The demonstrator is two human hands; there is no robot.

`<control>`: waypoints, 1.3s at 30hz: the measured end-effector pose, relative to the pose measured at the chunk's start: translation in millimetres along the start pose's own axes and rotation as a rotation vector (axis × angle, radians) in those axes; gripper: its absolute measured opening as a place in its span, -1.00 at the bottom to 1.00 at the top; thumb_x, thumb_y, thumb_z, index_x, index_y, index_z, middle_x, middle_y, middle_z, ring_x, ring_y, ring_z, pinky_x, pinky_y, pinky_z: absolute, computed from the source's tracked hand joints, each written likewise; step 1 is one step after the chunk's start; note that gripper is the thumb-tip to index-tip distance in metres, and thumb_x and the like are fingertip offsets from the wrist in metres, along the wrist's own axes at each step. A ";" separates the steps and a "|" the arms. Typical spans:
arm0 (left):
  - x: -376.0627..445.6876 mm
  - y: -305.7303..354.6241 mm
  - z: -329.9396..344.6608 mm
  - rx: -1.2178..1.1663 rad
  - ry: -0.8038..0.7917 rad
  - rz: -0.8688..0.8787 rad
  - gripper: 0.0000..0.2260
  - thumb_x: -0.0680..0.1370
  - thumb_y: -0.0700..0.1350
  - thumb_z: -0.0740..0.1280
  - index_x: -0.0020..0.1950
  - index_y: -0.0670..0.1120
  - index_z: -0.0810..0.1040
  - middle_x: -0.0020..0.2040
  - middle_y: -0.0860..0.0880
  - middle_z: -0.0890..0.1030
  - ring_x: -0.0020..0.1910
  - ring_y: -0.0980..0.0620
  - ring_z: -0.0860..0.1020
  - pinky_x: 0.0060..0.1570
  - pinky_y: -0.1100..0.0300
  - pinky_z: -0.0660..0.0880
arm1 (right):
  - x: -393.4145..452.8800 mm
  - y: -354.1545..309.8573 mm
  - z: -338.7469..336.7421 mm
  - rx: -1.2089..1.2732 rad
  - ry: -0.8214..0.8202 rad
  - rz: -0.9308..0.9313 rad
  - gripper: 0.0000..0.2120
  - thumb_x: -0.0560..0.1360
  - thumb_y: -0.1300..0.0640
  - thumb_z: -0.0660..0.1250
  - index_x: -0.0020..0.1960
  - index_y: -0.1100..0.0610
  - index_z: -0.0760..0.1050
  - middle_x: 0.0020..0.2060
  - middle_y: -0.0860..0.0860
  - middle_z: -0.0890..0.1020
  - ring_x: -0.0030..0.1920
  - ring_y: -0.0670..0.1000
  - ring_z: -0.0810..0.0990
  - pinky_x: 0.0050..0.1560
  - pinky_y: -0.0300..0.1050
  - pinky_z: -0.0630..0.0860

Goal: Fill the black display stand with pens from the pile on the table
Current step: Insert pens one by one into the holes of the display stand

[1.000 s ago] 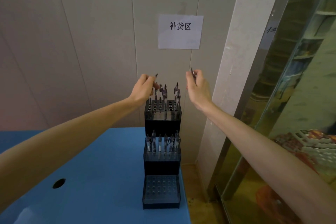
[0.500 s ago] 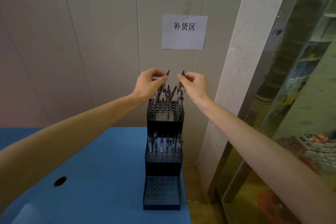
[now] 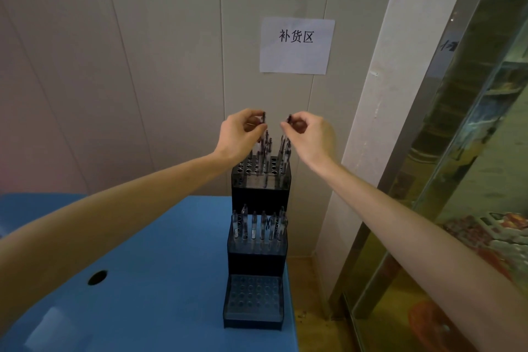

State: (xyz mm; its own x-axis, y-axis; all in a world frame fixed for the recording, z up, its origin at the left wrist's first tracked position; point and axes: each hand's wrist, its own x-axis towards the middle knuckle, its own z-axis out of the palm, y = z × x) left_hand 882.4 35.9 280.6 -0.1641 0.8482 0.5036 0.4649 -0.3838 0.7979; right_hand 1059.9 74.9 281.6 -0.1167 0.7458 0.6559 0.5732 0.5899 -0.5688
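Two bare forearms, no sleeves seen, are shown entering from 8 and 4 o'clock, ending in ungloved left hand (image 3: pixel 238 134) and right hand (image 3: pixel 310 137).

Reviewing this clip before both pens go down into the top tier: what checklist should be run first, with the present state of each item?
1. Left hand pinches a pen: ok.
2. Right hand pinches a pen: ok.
3. Free holes in the top tier of the black stand: ok, several open at front left.
4. Pen tips lined up over free holes: cannot tell, other pens hide them.
5. Stand upright on the blue table: ok.
6. Bottom tier filled: not ok, no pens in it.
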 end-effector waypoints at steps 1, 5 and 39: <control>-0.2 -0.2 -0.6 0.021 0.004 0.021 -0.71 0.58 -0.19 0.42 0.31 -0.12 0.59 -0.02 -0.05 0.68 -0.09 0.05 0.69 0.04 0.07 0.66 | 0.5 0.3 -0.9 -0.007 -0.011 -0.005 -0.86 0.55 -0.04 0.45 -0.02 0.03 0.68 -0.22 -0.13 0.69 -0.20 -0.14 0.64 -0.14 -0.14 0.63; -1.5 -1.5 -0.7 0.090 0.019 0.089 -0.75 0.58 -0.17 0.42 0.26 -0.11 0.61 -0.02 0.02 0.68 -0.03 0.10 0.66 0.09 0.09 0.64 | 0.8 4.3 0.5 -0.016 -0.068 -0.026 -0.85 0.54 -0.03 0.47 -0.04 0.05 0.69 -0.23 -0.12 0.69 -0.21 -0.14 0.64 -0.13 -0.15 0.63; -24.2 -19.1 -0.6 0.373 -0.125 -0.074 -0.87 0.54 -0.10 0.47 0.04 -0.05 0.58 -0.09 0.07 0.68 -0.11 0.11 0.66 0.04 0.01 0.64 | -12.5 33.2 34.8 -0.056 -0.254 -0.141 -0.58 0.68 -0.16 0.18 -0.20 0.12 0.44 -0.48 0.01 0.49 -0.49 0.00 0.47 -0.49 -0.04 0.37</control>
State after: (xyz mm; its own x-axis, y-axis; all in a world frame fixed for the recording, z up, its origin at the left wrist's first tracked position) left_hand 877.0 22.4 253.3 -0.1122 0.9152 0.3870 0.7435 -0.1811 0.6438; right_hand 1052.2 95.9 237.3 -0.3938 0.7155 0.5770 0.5796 0.6805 -0.4482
